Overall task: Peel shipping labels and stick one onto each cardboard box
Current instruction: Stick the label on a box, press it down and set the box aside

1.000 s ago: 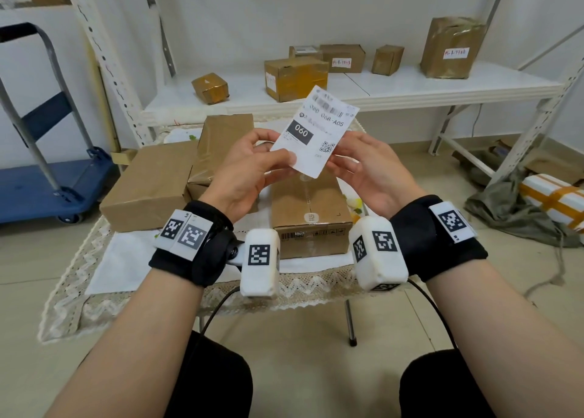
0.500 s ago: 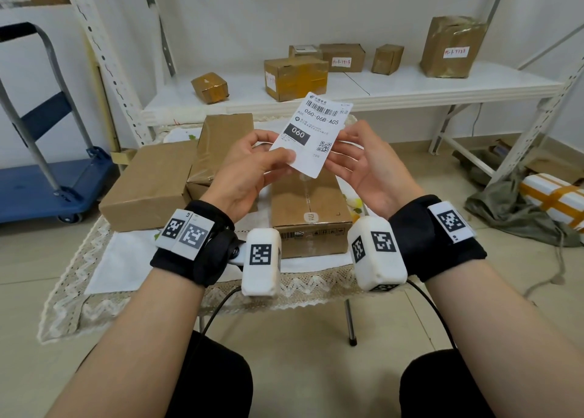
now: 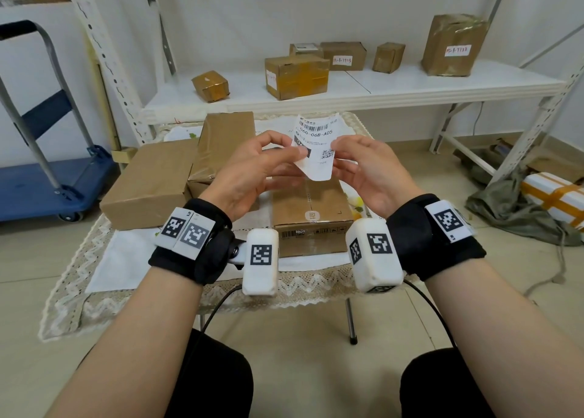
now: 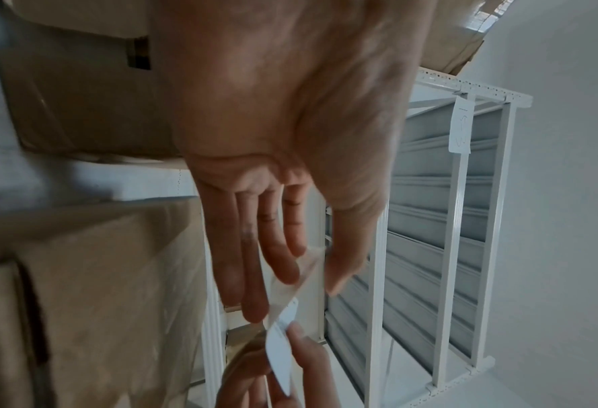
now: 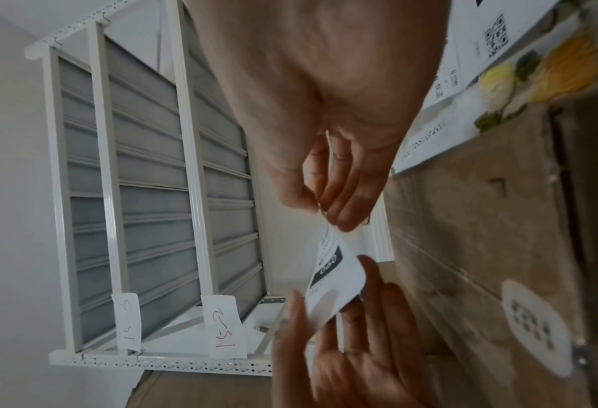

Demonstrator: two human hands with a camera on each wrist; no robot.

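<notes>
One shipping label is held in the air between both hands, above the cardboard box that lies nearest on the cloth-covered table. Its printed face, with barcode and QR code, is turned toward the head camera, and its upper edge is curled over. The label's left edge is pinched between the thumb and fingertips of the left hand; in the left wrist view a thin clear layer seems to be drawn away beneath those fingers, which suggests that the backing is being parted, though blur leaves this uncertain. The right edge is pinched between the thumb and curled fingers of the right hand, as is shown in the right wrist view.

No label is seen on the top of the nearest box, only its own printed marks. Two more boxes are found on the table: a flat box to the left and a taped box leaning behind it; no label is seen on either. More label paper is glimpsed in the right wrist view, lying on the table beside the nearest box.

The task is judged to be at an early stage: peeling is in hand, nothing on the table is seen to be labelled, and sticking is left for all three boxes. Further parcels are kept on the white shelf behind, some marked with handwritten slips.
</notes>
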